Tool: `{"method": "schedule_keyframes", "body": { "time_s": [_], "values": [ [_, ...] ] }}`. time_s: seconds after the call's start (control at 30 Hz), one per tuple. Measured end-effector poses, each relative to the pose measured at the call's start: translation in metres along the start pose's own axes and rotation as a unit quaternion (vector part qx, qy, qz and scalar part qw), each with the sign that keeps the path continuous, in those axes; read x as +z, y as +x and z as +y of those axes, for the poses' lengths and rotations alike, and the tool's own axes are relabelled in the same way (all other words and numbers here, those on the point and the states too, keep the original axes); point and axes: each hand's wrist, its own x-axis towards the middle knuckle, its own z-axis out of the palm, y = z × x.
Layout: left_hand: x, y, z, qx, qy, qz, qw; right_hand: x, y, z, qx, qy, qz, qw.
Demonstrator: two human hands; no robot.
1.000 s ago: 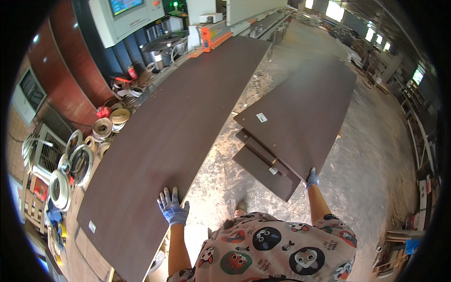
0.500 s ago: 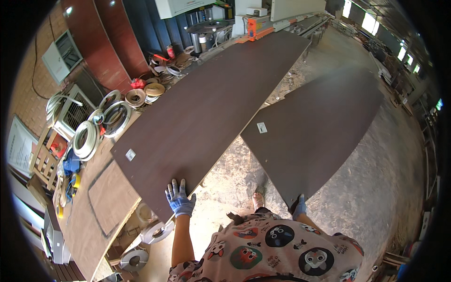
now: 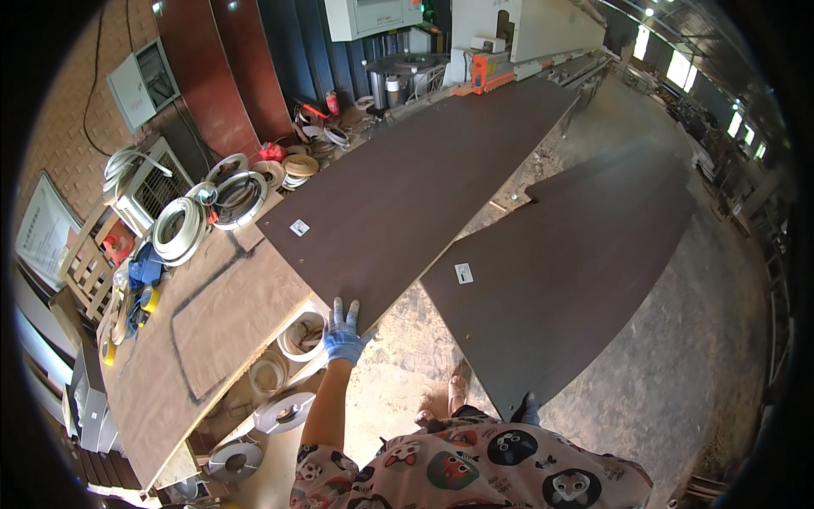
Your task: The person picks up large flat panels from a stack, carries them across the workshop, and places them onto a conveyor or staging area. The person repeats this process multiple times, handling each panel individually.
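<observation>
While the left hand [image 3: 343, 332], in a blue glove, lies flat with spread fingers on the near corner of the long dark brown wooden panel [image 3: 424, 182], only this one corner is under control. Panel reaches far away toward the grey edge machine with orange part [image 3: 500, 51], resting at its far end near it, near end over the lower brown counter [image 3: 212, 331]. Right hand [image 3: 527, 413] mostly hidden behind the second dark brown panel [image 3: 577, 263], gripping its lower tip as it seems; how the fingers close cannot be told.

Possible trouble, as judgement only: flat palm gives no real grip, so a long panel could slide or swing sideways and drop off its support. Second panel, held at one point and leaning toward the dusty concrete floor [image 3: 407, 382], could tip over or scrape its edge. Bare foot in sandal [image 3: 458, 394] stands just beside both panel corners, so a fall could hurt toes. Rolls of edge band [image 3: 288, 407] under the counter could catch a corner.
</observation>
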Motion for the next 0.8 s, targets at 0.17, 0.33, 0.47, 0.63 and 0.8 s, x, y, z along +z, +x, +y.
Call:
{"method": "schedule_keyframes", "body": {
  "time_s": [0.17, 0.33, 0.47, 0.63, 0.8],
  "values": [
    [-0.008, 0.039, 0.041, 0.0, -0.037, -0.083, 0.996, -0.023, 0.035, 0.005, 0.01, 0.0, -0.087, 0.996],
    [0.034, 0.047, 0.057, -0.046, -0.093, 0.02, 0.994, -0.009, 0.013, -0.014, 0.102, -0.07, -0.12, 0.985],
    [0.091, -0.012, 0.101, -0.047, -0.188, -0.084, 0.977, -0.011, 0.022, -0.029, 0.099, 0.003, -0.175, 0.98],
    [0.209, -0.104, 0.152, -0.021, -0.617, -0.267, 0.74, -0.002, 0.025, -0.065, 0.131, 0.047, -0.204, 0.969],
    [0.171, -0.139, 0.196, -0.034, -0.646, -0.373, 0.666, -0.02, 0.072, -0.087, 0.117, 0.047, -0.224, 0.966]
  ]
}}
